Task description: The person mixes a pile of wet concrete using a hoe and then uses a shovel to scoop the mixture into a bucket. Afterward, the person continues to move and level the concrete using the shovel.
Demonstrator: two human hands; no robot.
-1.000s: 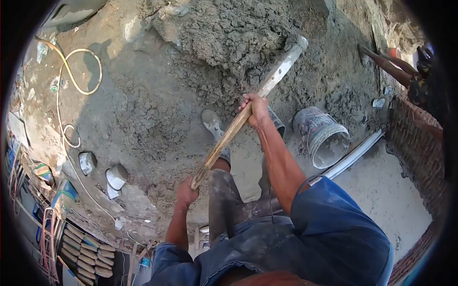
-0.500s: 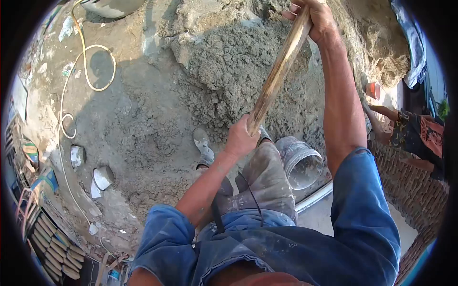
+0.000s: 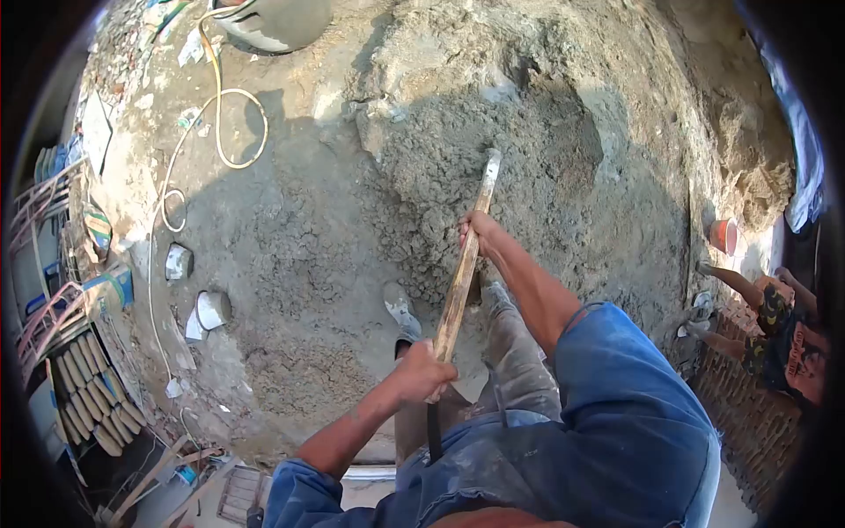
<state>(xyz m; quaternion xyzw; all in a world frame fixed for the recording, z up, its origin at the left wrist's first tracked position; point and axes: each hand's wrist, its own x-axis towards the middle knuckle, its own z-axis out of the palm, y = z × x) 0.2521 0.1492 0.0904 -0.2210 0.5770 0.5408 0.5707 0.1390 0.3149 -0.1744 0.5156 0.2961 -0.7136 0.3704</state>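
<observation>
Both my hands are wrapped round the wooden handle (image 3: pixel 458 295) of what looks like a long-handled hoe. My right hand (image 3: pixel 476 231) grips it about midway, while my left hand (image 3: pixel 423 373) holds the near end by my waist. The far end, smeared grey, meets a heap of wet grey mortar (image 3: pixel 431 167); the blade is hidden there. Below the handle my boot (image 3: pixel 400 308) stands on mortar-covered ground, beside the heap's near edge. My other foot is partly hidden by the handle and my right arm.
A hose (image 3: pixel 220 97) coils at the left, near a large tub (image 3: pixel 282 22). Cut pipe pieces (image 3: pixel 213 310) lie left of the mortar. Stacked long bags (image 3: pixel 92 387) stand lower left. At the right are a small red bucket (image 3: pixel 723 236) and another person (image 3: pixel 783 343).
The hoe has come down from its raised position into the mortar heap. My right hand dropped with it, and my left hand drew back toward my waist. The pale bucket is now out of sight.
</observation>
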